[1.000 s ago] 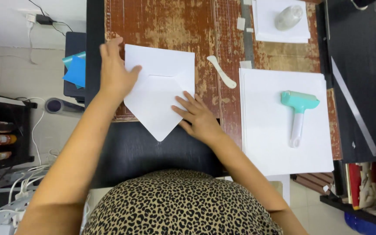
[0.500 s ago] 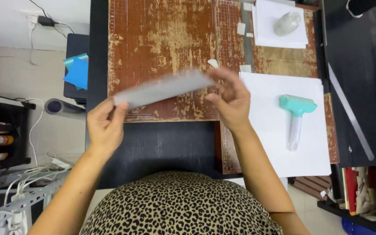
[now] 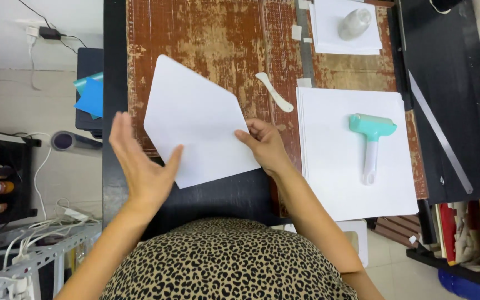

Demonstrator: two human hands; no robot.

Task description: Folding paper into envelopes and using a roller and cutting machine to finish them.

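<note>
Pinching the folded white paper (image 3: 198, 119) at its right edge, the right hand (image 3: 265, 145) holds it; the left hand (image 3: 140, 161) is open, fingers spread, at its near-left edge. It looks light, thin and easily creased, so the edges are best for holding.

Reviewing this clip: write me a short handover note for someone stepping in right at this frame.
Right hand pinches the right edge of the folded white sheet, which lies over the worn brown cutting mat.
Left hand is open, thumb touching the sheet's lower edge.
Done: the sheet is folded to a pointed shape, with the plain side up.
Left: no crease pressing shows; the white bone folder lies unused beside the sheet, and the teal roller rests on the white paper stack.
</note>
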